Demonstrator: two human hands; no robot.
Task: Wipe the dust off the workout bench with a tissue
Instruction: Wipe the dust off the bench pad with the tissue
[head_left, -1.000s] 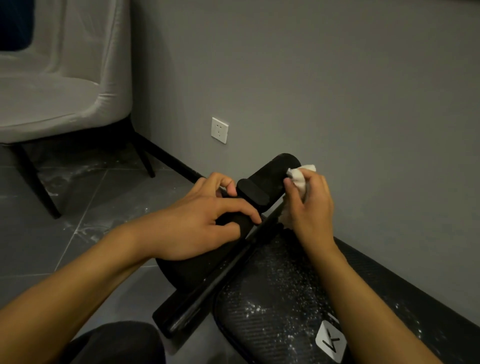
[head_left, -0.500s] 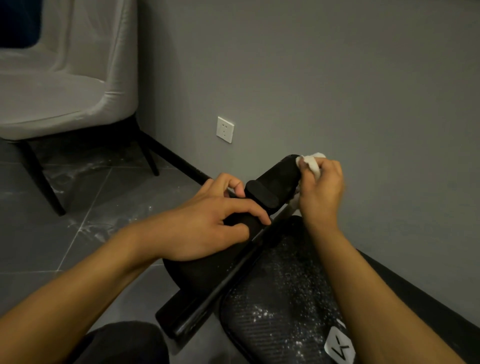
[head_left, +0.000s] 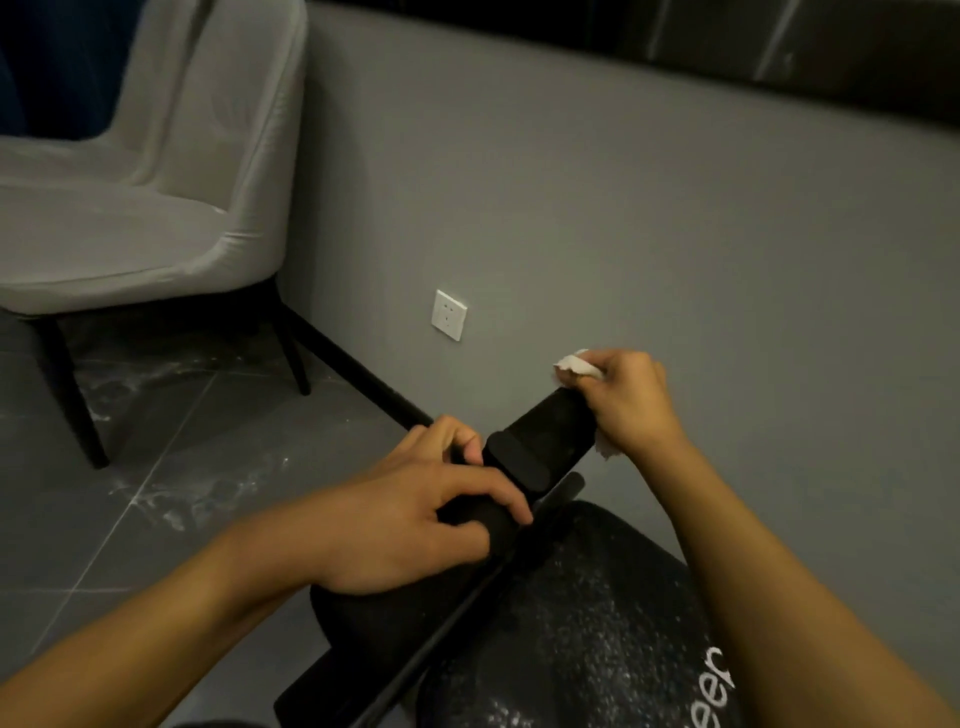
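The black workout bench (head_left: 582, 613) lies low at the bottom right, its padded seat speckled with white dust. Two black foam rollers stick out at its far end. My left hand (head_left: 415, 525) grips the near roller (head_left: 483, 525), fingers curled over its top. My right hand (head_left: 631, 402) holds a crumpled white tissue (head_left: 576, 364) against the far tip of the other roller (head_left: 545, 431). A bit of tissue also shows under the right wrist. A black metal bar (head_left: 457, 608) runs between the rollers and the seat.
A grey wall (head_left: 623, 234) stands close behind the bench, with a white socket (head_left: 449, 315) low on it. A grey upholstered chair (head_left: 130, 208) on black legs stands at the left. The dark tiled floor (head_left: 171, 467) shows white dust streaks.
My right hand has slid with the tissue along the far roller, from its side up to its far tip. The left hand keeps its grip on the near roller. The view has tilted upward.
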